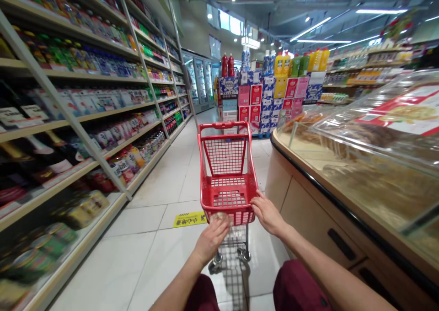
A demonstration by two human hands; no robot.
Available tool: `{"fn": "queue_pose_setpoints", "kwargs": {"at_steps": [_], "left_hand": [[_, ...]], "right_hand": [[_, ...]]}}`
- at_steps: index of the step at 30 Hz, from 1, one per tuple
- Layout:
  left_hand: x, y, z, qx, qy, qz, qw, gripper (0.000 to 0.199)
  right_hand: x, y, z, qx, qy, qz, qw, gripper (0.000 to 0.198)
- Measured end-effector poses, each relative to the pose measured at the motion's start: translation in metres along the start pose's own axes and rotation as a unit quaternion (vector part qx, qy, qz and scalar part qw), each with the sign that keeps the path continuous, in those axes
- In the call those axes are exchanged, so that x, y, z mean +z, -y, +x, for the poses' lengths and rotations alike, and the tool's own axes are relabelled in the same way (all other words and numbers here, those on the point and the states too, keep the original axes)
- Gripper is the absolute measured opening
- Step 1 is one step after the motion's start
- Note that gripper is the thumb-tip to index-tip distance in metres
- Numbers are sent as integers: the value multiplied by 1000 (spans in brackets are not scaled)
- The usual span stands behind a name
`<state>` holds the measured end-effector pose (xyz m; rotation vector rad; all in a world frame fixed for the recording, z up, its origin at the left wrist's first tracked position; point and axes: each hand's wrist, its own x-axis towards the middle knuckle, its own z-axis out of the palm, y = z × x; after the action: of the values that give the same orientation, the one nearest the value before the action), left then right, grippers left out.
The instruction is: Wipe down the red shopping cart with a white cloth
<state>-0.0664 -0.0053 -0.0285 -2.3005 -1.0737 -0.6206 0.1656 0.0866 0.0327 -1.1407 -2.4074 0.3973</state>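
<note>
A small red shopping cart (228, 190) with a grid basket stands upright on its wheels directly in front of me. My left hand (216, 231) presses against the outside of the basket's near wall. Its fingers are bent over a pale, crumpled cloth (222, 216), mostly hidden beneath them. At the near right corner of the basket, my right hand (268, 211) grips the rim, thumb and fingers on the edge. The basket's floor shows bare red plastic, and the handle bar (223, 125) is at its far end.
Drink shelves (113, 112) line the left side. A counter (308, 187) with clear covers over food stands close on the right. Stacked drink cartons (250, 103) rise ahead. A yellow sticker (190, 219) lies on the pale tile floor (137, 256).
</note>
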Motion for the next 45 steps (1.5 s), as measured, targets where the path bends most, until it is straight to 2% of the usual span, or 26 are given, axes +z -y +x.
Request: {"fn": "queue_pose_setpoints", "kwargs": {"at_steps": [3,9,14,19,22,26,30,35,38,40,42,44,45], "left_hand": [[0,-1,-10,4,5,-7,1000,30],[-14,12,1,-79,-41,-10,996,34],[-7,2,-19,-45,-8,-33,998,33],[-17,14,-6,-142,-39,-26,989,41],[-15,29,7,-209,3,-10,978,42],[-8,42,6,-252,46,0,967,42],[-7,41,9,-240,42,-10,970,41],[3,4,41,-147,-1,-48,988,40],[4,-4,39,-102,1,-56,993,38],[-1,7,22,-113,-8,-50,992,39],[-7,21,5,-177,-43,-28,983,41],[-8,24,1,-226,-69,-13,972,42],[-7,20,6,-225,-68,-17,972,42]], "right_hand": [[3,0,-2,-19,-7,12,1000,29],[5,-1,-6,-34,-40,20,998,30],[4,0,-8,-25,-30,30,999,30],[6,3,-10,-25,-55,45,997,28],[7,4,-11,-39,-68,58,995,28],[8,3,-10,-51,-65,67,994,27],[12,3,-10,-55,-80,63,993,27],[16,5,-15,-30,-101,54,993,26],[13,5,-19,-16,-95,50,994,29],[12,7,-22,-10,-88,52,995,31],[14,9,-23,-12,-90,57,994,32],[17,12,-23,-23,-104,63,992,32],[20,14,-24,-26,-114,64,991,33]]}}
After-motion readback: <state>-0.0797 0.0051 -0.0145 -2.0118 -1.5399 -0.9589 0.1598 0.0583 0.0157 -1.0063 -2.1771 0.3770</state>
